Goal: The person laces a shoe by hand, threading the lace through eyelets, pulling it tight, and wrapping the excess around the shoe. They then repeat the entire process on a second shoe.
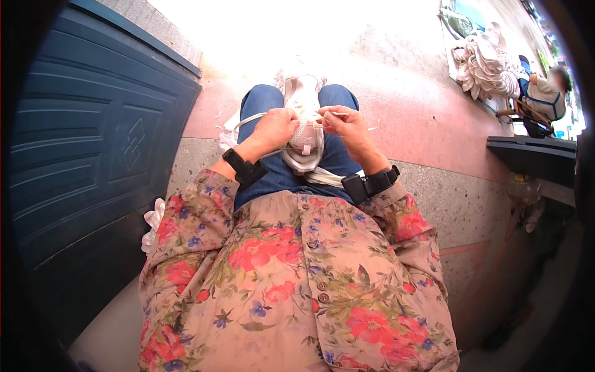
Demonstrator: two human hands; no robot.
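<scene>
**Between both hands, a white shoe rests on the lap**

At far left stands a dark blue panelled door (93,142), and a bundle of white cloth (152,226) lies on the floor beside it. Next to the right, the left hand (273,129) has its fingers curled together around a white strap (245,121) that loops out over the knee. Between the hands, a white mesh shoe upper (305,124) lies lengthwise on the blue jeans (282,177), toe pointing away. On its right, the right hand (347,124) pinches a thin needle-like tool (338,113) between thumb and fingers, just above the upper. Both wrists wear black bands. Farther right, a heap of white shoe pieces (486,65) lies on the pink floor (421,118), and another person (548,93) sits beside it.
</scene>
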